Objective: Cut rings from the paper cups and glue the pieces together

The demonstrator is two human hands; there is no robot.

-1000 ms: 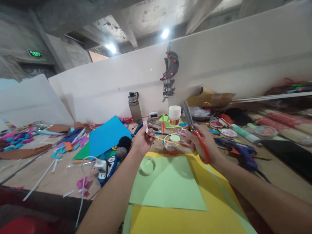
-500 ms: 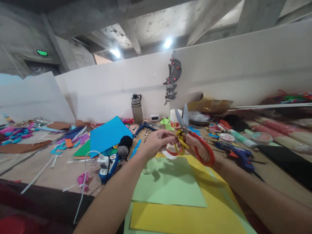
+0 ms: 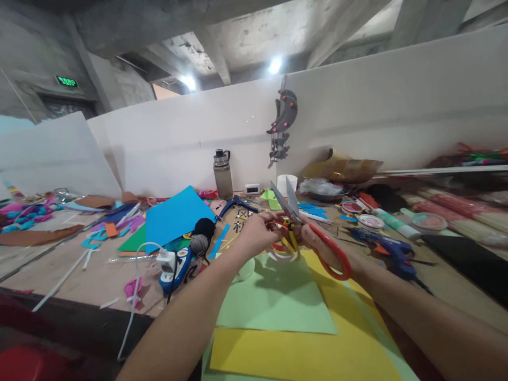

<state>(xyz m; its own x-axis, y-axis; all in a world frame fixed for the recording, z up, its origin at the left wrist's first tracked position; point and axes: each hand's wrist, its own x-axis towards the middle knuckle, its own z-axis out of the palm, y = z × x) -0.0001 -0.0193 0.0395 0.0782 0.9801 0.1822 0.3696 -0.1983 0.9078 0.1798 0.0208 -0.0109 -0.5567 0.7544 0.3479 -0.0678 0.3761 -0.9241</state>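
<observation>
Red-handled scissors (image 3: 333,259) rest in my right hand (image 3: 315,241), their metal blades apart and pointing up and away. Yellow strips (image 3: 292,241) hang between my two hands, just below the blades. My left hand (image 3: 260,233) is closed at the edge of a white ring with red on its inside (image 3: 283,257), which looks like a roll of tape. Its fingertips are partly hidden behind the ring and strips. Below my hands lie a light green sheet (image 3: 278,301) and a larger yellow sheet (image 3: 301,354).
Left of my arm are a blue power strip (image 3: 174,275) with a white plug and cable, and blue sheets (image 3: 170,217). A bottle (image 3: 223,177) and white paper cups (image 3: 286,184) stand by the wall. On the right lies a blue glue gun (image 3: 389,251).
The scissors have shifted slightly left and down, with their blades still apart. The white and red ring has turned so that its opening shows more. My left hand has moved little.
</observation>
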